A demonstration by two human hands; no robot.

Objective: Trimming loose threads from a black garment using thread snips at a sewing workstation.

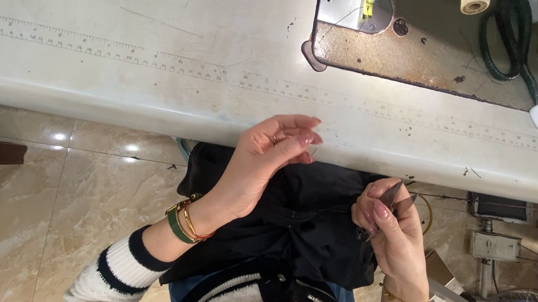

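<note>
1. The black fabric (301,222) lies bunched on the person's lap, just below the front edge of the white sewing table (122,73); kept there, it hangs slack between the two hands and close to the eyes, which likely suits fine trimming.

2. The left hand (264,164) rises above the black fabric, its fingers curled together with thumb and fingertips meeting near the table edge. It appears to pinch something very thin, perhaps a thread drawn taut, but the strand itself is too fine to make out with certainty.

3. The right hand (388,229) sits at the right side of the black fabric, its fingers pressed around small metal thread snips (394,193), whose blades point up and toward the left hand.

4. Relative to the black fabric, the snips touch or nearly touch its upper right edge, so the cloth lies directly under and left of the grip; the fabric itself is not clamped by either hand as far as can be seen.

5. Well beyond the black fabric, on the table, stand the sewing machine base (389,43) and green-handled scissors (514,44), both untouched.
</note>
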